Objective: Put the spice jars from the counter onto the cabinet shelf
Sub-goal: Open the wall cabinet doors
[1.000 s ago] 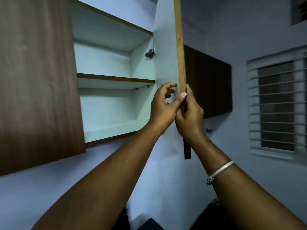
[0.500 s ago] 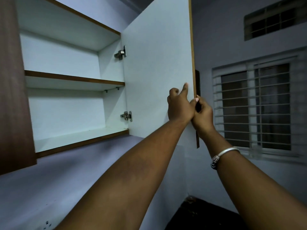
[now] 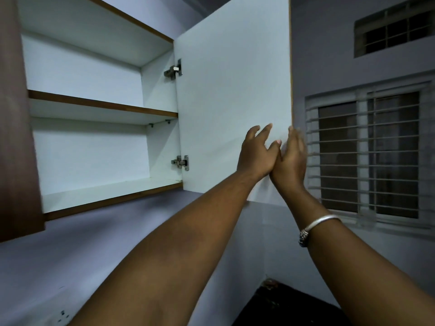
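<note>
Up at the wall cabinet (image 3: 98, 128), the person is reaching with both arms raised toward the open door (image 3: 233, 90), which is standing swung out to the right on two metal hinges, an upper hinge (image 3: 173, 71) and a lower hinge (image 3: 180, 162). Their left hand (image 3: 255, 152) is lying against the door's white inner face near its lower right corner, fingers spread wide and gripping nothing. Their right hand (image 3: 292, 158) is sitting just beside it at the door's right edge, palm flat and fingers loose, a little blurred, also closed around nothing; the two hands are touching at the thumbs. A silver bracelet (image 3: 315, 225) is circling the right wrist.

Inside the cabinet, the middle shelf (image 3: 101, 107) with its brown front edge is running across, and the bottom shelf (image 3: 110, 192) is showing below it; both are showing only bare white board. Spice jars are nowhere in this view, and I cannot tell where they are standing. At the lower right corner of the view, a dark surface (image 3: 294, 307) is showing, too dim to tell what it is. To the right of the door, a barred window (image 3: 369, 151) is sitting in the wall, with a smaller vent window (image 3: 395, 31) above it. A closed brown door (image 3: 16, 118) is covering the cabinet's left side.
</note>
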`<act>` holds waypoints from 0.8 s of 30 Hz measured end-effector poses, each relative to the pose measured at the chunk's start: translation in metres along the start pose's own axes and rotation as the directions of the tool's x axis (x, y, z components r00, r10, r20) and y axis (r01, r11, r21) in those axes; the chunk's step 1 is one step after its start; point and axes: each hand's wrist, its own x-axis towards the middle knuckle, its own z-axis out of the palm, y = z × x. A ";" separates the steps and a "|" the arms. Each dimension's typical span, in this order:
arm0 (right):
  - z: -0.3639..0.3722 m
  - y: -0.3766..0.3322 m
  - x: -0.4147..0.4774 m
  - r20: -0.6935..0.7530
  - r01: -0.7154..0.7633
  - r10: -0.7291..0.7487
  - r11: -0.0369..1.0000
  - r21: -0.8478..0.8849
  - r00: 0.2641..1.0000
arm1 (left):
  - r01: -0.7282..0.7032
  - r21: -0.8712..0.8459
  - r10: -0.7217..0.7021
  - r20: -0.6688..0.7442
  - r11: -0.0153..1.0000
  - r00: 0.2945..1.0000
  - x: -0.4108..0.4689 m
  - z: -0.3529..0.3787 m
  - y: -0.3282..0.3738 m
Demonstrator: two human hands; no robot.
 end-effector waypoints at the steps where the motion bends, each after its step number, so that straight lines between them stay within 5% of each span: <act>1: 0.007 -0.010 -0.007 -0.039 0.035 -0.034 0.999 0.041 0.999 | -0.022 -0.024 0.022 -0.005 0.999 1.000 -0.005 -0.015 -0.003; 5: 0.053 -0.067 -0.046 -0.023 0.161 -0.163 0.925 0.344 0.986 | -0.093 0.029 0.096 -0.096 0.995 0.991 -0.031 -0.101 -0.029; 10: 0.142 -0.165 -0.106 0.355 -0.096 -0.215 0.723 0.684 0.910 | 0.037 0.448 0.077 -0.234 0.893 0.969 -0.072 -0.248 -0.070; 13: 0.200 -0.224 -0.144 0.558 -0.243 -0.294 0.677 0.695 0.776 | 0.172 0.790 0.094 -0.278 0.588 0.956 -0.094 -0.336 -0.090; 16: 0.247 -0.280 -0.172 0.701 -0.363 -0.350 0.665 0.653 0.621 | 0.350 0.890 0.003 -0.367 0.293 0.930 -0.115 -0.408 -0.104; 19: 0.276 -0.319 -0.184 0.806 -0.515 -0.327 0.637 0.574 0.494 | 0.440 0.875 -0.089 -0.431 0.204 0.898 -0.126 -0.456 -0.116; 24: 0.304 -0.334 -0.186 0.819 -0.617 -0.225 0.560 0.552 0.529 | 0.385 0.909 -0.133 -0.367 0.160 0.921 -0.131 -0.467 -0.134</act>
